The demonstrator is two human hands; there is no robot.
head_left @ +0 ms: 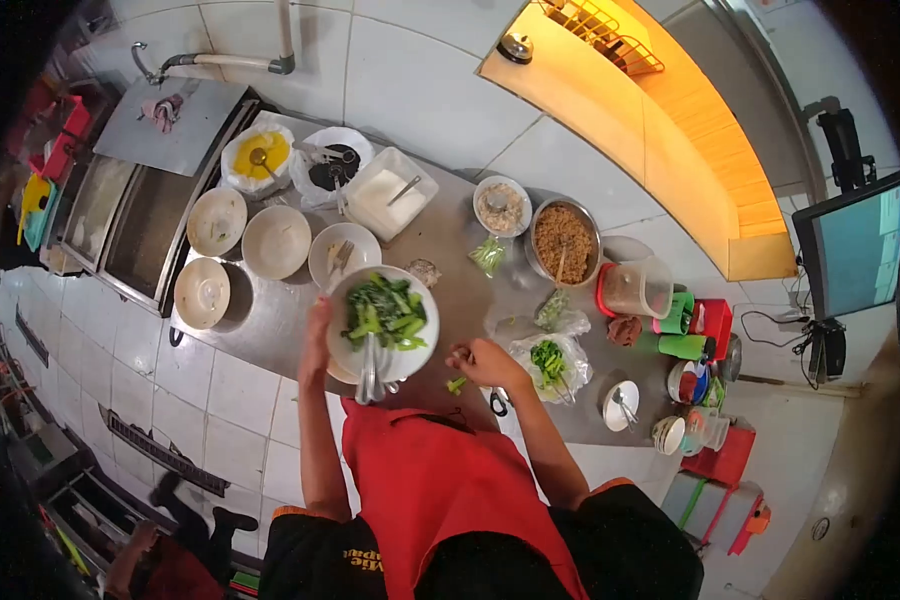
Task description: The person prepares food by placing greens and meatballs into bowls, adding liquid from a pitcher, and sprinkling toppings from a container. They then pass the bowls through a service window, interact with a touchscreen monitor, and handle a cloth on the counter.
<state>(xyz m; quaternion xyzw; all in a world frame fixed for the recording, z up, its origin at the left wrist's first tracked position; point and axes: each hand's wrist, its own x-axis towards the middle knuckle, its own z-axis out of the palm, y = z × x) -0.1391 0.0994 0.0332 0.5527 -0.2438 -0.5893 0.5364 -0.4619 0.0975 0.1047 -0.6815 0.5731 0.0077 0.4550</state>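
Note:
My left hand grips the left rim of a white bowl, held tilted above the steel counter. Chopped leafy greens lie in the bowl, and shiny metal utensils rest over its near rim; their working ends are hidden. My right hand is over the counter to the right of the bowl, its fingers curled together; what they hold, if anything, is too small to make out. Just below it lies a loose piece of green vegetable. A plastic bag of chopped greens sits right of that hand.
White bowls stand at the left, below tubs of yellow and black contents. A steel bowl of brown crumbly food stands at the back. A small dish with spoons sits right; a monitor is beyond.

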